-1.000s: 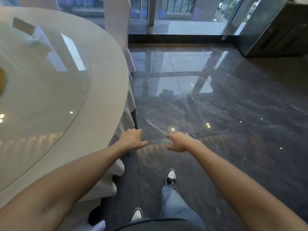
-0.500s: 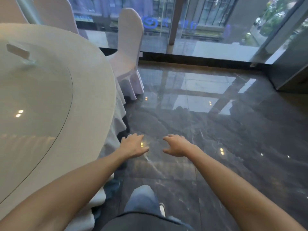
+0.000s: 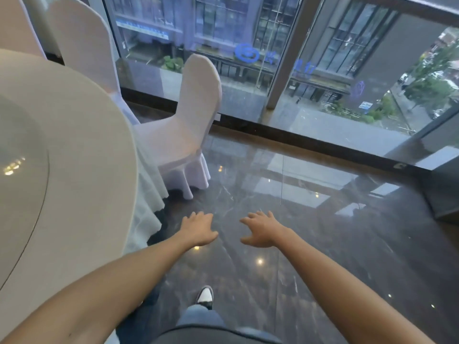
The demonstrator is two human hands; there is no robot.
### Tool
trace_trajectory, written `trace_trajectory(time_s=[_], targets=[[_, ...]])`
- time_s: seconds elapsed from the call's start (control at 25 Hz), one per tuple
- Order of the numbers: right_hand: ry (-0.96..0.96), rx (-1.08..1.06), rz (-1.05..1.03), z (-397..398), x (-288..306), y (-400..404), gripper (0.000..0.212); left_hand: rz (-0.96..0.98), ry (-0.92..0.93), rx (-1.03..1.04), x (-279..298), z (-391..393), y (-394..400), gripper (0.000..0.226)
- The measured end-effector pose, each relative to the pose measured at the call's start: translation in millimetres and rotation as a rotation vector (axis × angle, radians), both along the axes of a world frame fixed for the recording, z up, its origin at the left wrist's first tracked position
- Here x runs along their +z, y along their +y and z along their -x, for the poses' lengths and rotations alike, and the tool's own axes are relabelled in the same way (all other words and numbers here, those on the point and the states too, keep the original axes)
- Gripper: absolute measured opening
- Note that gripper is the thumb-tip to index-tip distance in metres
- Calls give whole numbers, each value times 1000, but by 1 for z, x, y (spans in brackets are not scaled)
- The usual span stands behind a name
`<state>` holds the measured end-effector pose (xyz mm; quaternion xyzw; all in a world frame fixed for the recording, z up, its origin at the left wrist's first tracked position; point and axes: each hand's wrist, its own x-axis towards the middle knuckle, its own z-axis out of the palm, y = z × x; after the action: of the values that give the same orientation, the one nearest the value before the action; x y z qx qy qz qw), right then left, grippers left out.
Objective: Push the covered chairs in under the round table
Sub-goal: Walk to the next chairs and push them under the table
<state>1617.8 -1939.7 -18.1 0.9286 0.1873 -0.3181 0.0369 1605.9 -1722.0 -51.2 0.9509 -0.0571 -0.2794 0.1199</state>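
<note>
The round table with a pale cloth and a glass turntable fills the left side. A white covered chair stands ahead beside the table's edge, its seat partly out on the floor and its back toward the window. A second covered chair stands further round, close to the table. A third chair back shows at the far left. My left hand and my right hand reach forward over the floor, fingers spread, holding nothing. Both hands are well short of the nearest chair.
Dark polished marble floor stretches ahead and to the right. A floor-to-ceiling window with a dark sill runs behind the chairs. A dark glass panel or cabinet stands at the right. My shoe is on the floor below.
The view has lifted and advanced, bringing the covered chairs into sight. Both hands went from curled fists to spread fingers and stay stretched forward.
</note>
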Motion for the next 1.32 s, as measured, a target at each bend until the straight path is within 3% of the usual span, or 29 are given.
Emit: trace_trajectory(time_s=[0.28, 0.4, 0.68, 0.84, 1.08, 1.32], targets=[[-15, 45, -43, -271, 37, -26, 68, 52, -36, 94, 29, -237, -23, 39], [-29, 104, -87, -404, 37, -37, 63, 55, -37, 210, 22, -349, -44, 46], [-110, 361, -215, -655, 53, -28, 57, 53, -179, 459, 51, -558, -69, 37], [-184, 482, -276, -782, 62, 11, 69, 15, -240, 690, 47, -663, -53, 71], [-272, 699, -338, -942, 51, 100, 78, 183, -60, 887, 15, -804, -3, 96], [-184, 1061, -287, -1019, 24, 183, 80, 262, 281, 941, 14, -845, 30, 76]])
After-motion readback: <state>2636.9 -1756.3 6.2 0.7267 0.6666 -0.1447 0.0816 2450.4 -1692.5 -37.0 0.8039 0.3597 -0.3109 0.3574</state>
